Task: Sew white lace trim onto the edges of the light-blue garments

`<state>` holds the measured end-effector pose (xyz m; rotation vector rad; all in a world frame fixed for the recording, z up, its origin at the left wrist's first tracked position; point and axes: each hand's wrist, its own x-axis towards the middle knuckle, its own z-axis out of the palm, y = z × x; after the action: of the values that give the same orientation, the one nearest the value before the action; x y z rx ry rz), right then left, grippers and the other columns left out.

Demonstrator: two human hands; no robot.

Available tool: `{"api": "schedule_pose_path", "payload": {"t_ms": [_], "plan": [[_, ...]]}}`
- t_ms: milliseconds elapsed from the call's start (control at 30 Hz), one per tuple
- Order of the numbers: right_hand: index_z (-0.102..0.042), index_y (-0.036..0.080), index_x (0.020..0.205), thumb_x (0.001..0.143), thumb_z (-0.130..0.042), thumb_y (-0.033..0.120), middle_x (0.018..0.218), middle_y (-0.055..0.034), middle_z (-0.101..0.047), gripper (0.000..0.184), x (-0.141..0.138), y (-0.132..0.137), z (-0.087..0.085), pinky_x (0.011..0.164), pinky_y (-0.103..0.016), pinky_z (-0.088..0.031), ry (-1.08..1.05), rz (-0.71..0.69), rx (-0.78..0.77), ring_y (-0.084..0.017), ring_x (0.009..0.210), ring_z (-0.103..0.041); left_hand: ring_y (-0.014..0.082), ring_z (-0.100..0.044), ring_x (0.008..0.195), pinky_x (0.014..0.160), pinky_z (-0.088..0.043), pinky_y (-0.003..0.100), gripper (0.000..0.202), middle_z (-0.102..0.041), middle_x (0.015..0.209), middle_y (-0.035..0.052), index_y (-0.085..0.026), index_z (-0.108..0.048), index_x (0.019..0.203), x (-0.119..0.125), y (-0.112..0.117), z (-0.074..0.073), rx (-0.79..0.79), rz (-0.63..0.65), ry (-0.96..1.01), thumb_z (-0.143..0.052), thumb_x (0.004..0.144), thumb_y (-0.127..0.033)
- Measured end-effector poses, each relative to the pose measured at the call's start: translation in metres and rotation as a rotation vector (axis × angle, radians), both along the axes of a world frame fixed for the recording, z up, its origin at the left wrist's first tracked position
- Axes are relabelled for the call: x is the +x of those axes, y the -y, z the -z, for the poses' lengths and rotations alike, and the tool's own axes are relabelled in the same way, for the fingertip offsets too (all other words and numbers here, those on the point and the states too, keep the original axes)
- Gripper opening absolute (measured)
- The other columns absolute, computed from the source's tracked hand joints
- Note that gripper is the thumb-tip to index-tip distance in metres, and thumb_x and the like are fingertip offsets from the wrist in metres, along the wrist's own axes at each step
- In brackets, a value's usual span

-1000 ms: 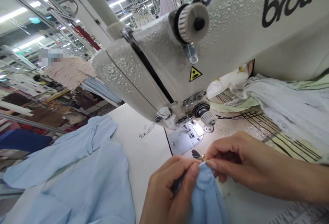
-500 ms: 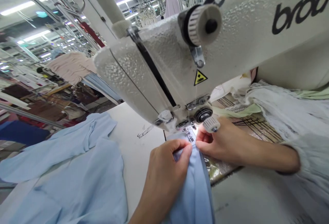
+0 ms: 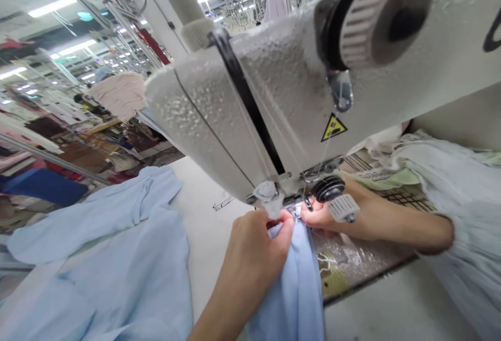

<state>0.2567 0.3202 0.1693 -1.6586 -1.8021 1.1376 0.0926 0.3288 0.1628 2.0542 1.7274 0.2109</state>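
Observation:
A strip of light blue fabric [image 3: 299, 283] runs from the lower edge up to the needle area of a white sewing machine [image 3: 207, 106]. My left hand [image 3: 254, 257] pinches the fabric between thumb and forefinger, just in front of the presser foot [image 3: 298, 211]. On the other side, my right hand [image 3: 332, 213] is closed at the fabric's right edge, close by the foot. The machine's tension knob [image 3: 344, 208] partly covers the right hand. The needle itself is hard to make out behind the machine head.
More light blue fabric pieces [image 3: 136, 278] lie on the white table [image 3: 207, 231] at left. White lace-like cloth [image 3: 438, 168] and a pale green strip [image 3: 395, 180] lie at right. A large dial [image 3: 387, 22] juts from the machine head. Behind stands a person in a pink top [image 3: 119, 93].
The view has moved closer to the machine head, which looks larger. Both hands remain at the fabric; the right hand has shifted slightly up, further behind the tension knob.

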Motion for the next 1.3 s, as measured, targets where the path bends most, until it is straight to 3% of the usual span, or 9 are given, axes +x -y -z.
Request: {"api": "schedule_pose_path", "payload": {"t_ms": [267, 567, 733, 1033, 1300], "plan": [[-0.051, 0.014, 0.047, 0.070, -0.056, 0.021, 0.049, 0.0002, -0.054, 0.025, 0.009, -0.003, 0.002, 0.039, -0.017, -0.028, -0.049, -0.079, -0.058, -0.006, 0.043, -0.045, 0.0098, -0.023, 0.051, 0.046, -0.019, 0.024, 0.035, -0.026, 0.051, -0.0056, -0.021, -0.031, 0.047, 0.001, -0.002, -0.001, 0.011, 0.006, 0.057, -0.054, 0.069, -0.034], [-0.050, 0.014, 0.046, 0.070, -0.053, 0.014, 0.047, -0.0001, -0.053, 0.024, 0.011, -0.004, -0.004, 0.038, -0.017, -0.029, -0.087, -0.071, -0.102, -0.006, 0.042, -0.043, 0.0099, -0.024, 0.049, 0.046, -0.020, 0.024, 0.037, -0.023, 0.050, -0.0062, -0.022, -0.025, 0.047, 0.001, -0.003, 0.003, 0.038, -0.006, 0.072, -0.053, 0.068, -0.032], [-0.057, 0.012, 0.053, 0.072, -0.054, 0.018, 0.044, 0.0008, -0.052, 0.020, 0.010, -0.004, -0.002, 0.037, -0.017, -0.028, -0.098, -0.031, -0.103, -0.005, 0.038, -0.040, 0.0099, -0.027, 0.049, 0.045, -0.020, 0.024, 0.026, -0.027, 0.047, -0.0058, -0.021, -0.037, 0.045, 0.000, -0.004, 0.005, 0.057, -0.010, 0.072, -0.052, 0.065, -0.027], [-0.054, 0.015, 0.049, 0.072, -0.055, 0.020, 0.041, 0.0012, -0.050, 0.024, 0.008, -0.008, 0.000, 0.036, -0.019, -0.029, -0.108, -0.021, -0.148, -0.007, 0.037, -0.041, 0.0096, -0.027, 0.048, 0.042, -0.019, 0.022, 0.019, -0.032, 0.044, -0.0049, -0.017, -0.052, 0.047, -0.001, -0.005, 0.007, 0.059, -0.040, 0.067, -0.051, 0.065, -0.025], [-0.053, 0.015, 0.051, 0.074, -0.054, 0.019, 0.043, 0.0018, -0.050, 0.023, 0.007, -0.007, -0.003, 0.038, -0.019, -0.032, -0.087, -0.044, -0.126, -0.007, 0.038, -0.042, 0.0092, -0.028, 0.046, 0.044, -0.021, 0.023, 0.026, -0.031, 0.046, -0.0055, -0.020, -0.041, 0.046, 0.001, -0.008, 0.007, 0.060, -0.011, 0.033, -0.053, 0.068, -0.027]]}}
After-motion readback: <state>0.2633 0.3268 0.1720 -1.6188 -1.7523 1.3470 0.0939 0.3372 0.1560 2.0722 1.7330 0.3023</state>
